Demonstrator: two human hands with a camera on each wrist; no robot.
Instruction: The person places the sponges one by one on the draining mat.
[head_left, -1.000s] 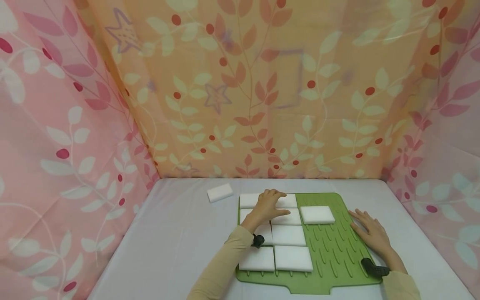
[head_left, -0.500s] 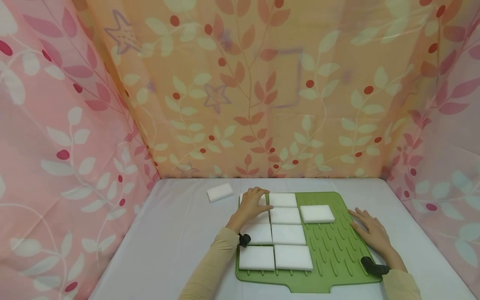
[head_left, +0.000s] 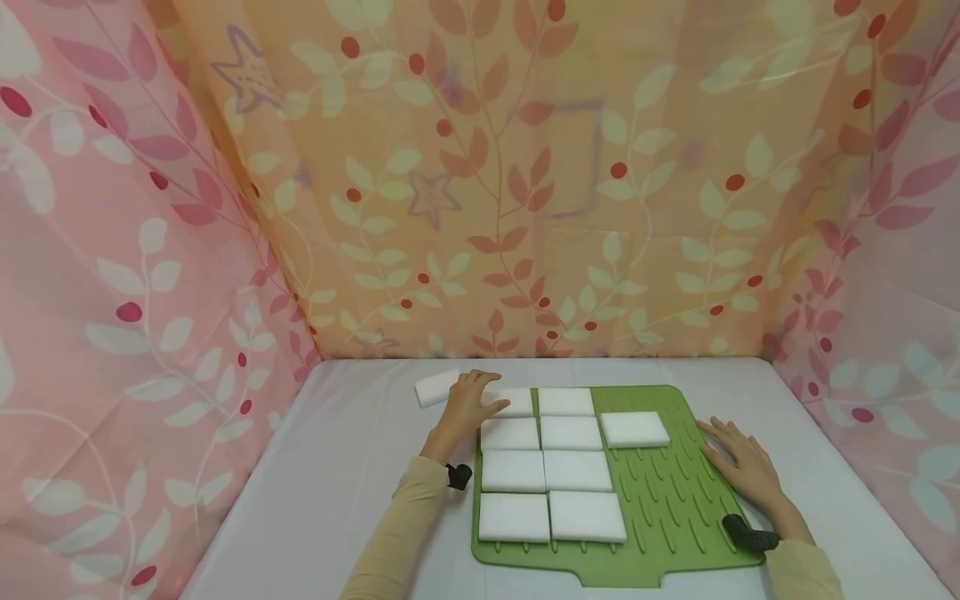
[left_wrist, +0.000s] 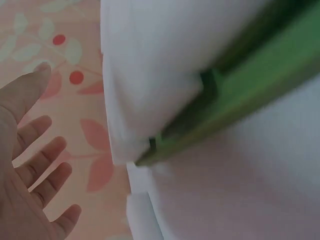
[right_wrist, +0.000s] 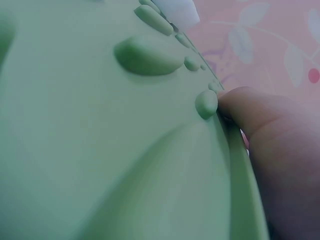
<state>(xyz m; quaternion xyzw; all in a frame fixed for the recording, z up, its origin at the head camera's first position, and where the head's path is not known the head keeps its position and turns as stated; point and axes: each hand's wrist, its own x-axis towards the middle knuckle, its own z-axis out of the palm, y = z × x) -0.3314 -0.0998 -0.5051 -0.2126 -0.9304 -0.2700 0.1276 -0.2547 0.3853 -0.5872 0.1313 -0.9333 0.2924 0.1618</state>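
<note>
White sponge-like blocks (head_left: 512, 515) lie in two columns on the left part of a green ridged mat (head_left: 675, 508). A single block (head_left: 634, 429) sits apart at the mat's upper right. My left hand (head_left: 463, 406) holds nothing; its fingers are spread near the back left corner, partly covering a loose white block (head_left: 431, 390) on the table. In the left wrist view the palm and fingers (left_wrist: 39, 167) show bare. My right hand (head_left: 742, 468) rests along the mat's right edge, its thumb (right_wrist: 280, 132) touching the rim in the right wrist view.
A white cloth covers the table (head_left: 322, 500). Patterned curtains (head_left: 480, 208) rise behind it and along both sides. The mat has a short tab (head_left: 621, 577) at its front edge. Each wrist bears a black camera.
My left hand has moved left from over the middle of the block columns toward the loose block, uncovering blocks behind it. The right hand and the blocks stay in place.
</note>
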